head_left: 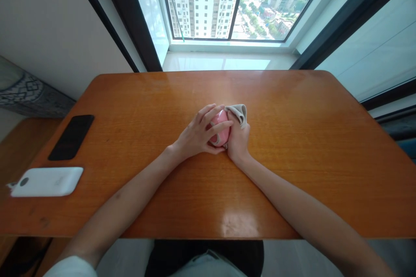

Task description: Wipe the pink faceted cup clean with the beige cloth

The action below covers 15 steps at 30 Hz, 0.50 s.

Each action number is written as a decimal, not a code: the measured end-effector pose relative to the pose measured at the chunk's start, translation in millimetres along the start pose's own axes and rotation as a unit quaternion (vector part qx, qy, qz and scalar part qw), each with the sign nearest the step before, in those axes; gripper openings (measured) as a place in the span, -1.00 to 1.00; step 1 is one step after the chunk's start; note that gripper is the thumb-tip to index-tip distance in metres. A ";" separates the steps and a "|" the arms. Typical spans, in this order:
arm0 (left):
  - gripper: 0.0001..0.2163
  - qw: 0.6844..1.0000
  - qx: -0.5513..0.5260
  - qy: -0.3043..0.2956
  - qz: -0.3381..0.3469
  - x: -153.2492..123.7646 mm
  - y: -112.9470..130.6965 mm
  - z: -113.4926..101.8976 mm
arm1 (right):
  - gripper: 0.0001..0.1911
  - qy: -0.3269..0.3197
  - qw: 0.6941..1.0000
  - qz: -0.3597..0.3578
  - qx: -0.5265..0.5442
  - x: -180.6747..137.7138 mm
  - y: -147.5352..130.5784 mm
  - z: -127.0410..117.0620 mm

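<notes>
Left grip [202, 130] holds glossy pink object [221, 117], perhaps ceramic; right grip [238, 140], folded cloth [240, 111].

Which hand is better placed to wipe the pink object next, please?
Probably the right hand: it holds the grey cloth, while the left hand is curled around the pink object.

I take this for a home, a flat high up, from what reaches me over the feed. Beyond the window [238, 4] I look across at an apartment tower [203, 0] and down on greenery [256, 19] far below. A deep, glossy pale sill [211, 61] runs beneath the glass. I see a varnished wooden table [308, 147] with rounded corners, a plain wall [45, 21] and patterned fabric [34, 91] at the left — domestic furnishings, nothing like a workshop's.
</notes>
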<state>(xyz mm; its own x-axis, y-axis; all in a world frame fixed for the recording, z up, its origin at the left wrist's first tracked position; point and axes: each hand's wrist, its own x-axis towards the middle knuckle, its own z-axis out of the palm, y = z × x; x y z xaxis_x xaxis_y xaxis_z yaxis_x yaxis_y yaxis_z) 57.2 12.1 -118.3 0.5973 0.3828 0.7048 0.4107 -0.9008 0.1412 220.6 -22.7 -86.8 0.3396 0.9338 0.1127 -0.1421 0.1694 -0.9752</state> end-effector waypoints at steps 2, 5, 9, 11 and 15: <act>-0.17 1.000 -0.002 0.013 -0.001 -1.2 -2.3 -4.0 | -0.63 -0.005 1.000 -0.016 0.015 -3.5 -1.6 1.7; -0.17 0.999 -0.018 0.036 0.006 -0.9 -5.4 -7.7 | -0.65 -0.006 0.998 -0.037 0.041 -5.5 -3.2 3.7; -0.16 0.998 -0.061 0.035 0.000 -0.5 -8.5 -10.6 | -0.65 -0.001 0.997 -0.054 0.047 -4.8 -2.4 5.4; -0.13 0.994 -0.104 0.034 -0.017 -1.6 -10.1 -10.1 | -0.65 -0.011 0.997 -0.052 0.051 -4.8 -0.9 5.9; -0.03 0.971 -0.231 0.048 -0.047 -4.2 -13.6 -4.4 | -0.59 -0.037 0.997 -0.026 0.065 -6.7 4.0 4.8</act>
<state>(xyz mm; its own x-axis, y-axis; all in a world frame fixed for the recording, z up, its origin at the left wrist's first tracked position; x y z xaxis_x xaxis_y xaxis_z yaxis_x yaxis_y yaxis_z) 46.0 21.9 -120.2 0.4957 0.4673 0.7321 0.0953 -0.8671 0.4889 213.3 -26.7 -90.5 0.2807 0.9426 0.1808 -0.2462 0.2528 -0.9357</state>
